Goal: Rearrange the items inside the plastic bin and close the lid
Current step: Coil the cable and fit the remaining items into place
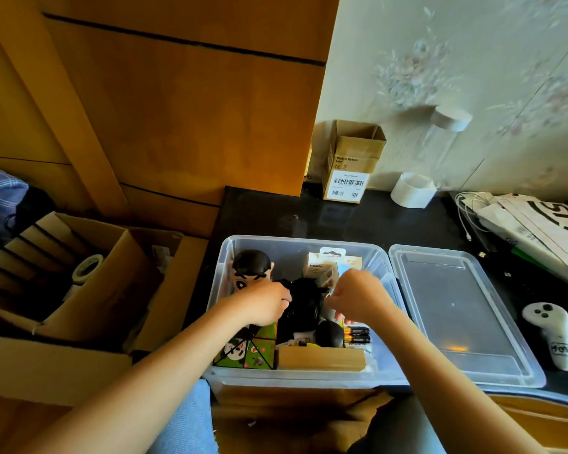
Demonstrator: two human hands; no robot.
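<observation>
Over the clear plastic bin (225, 257) on the dark table (358, 217), both hands reach in: the left hand (266, 303) curled on a black bundle (304, 303), apparently to shift it; the right hand (358, 294) curled, its hold hidden. A doll (251, 271), a green puzzle box (246, 350), batteries (356, 335) and a wooden block (322, 358) crowd the bin. The lid (456, 309) lies just beside it, not yet on; a controller (550, 334) sits nearby.

Bin (222, 270) and lid (456, 309): clear, smooth plastic. Desk (368, 221): glossy black. Open box (351, 158): matt corrugated cardboard.
</observation>
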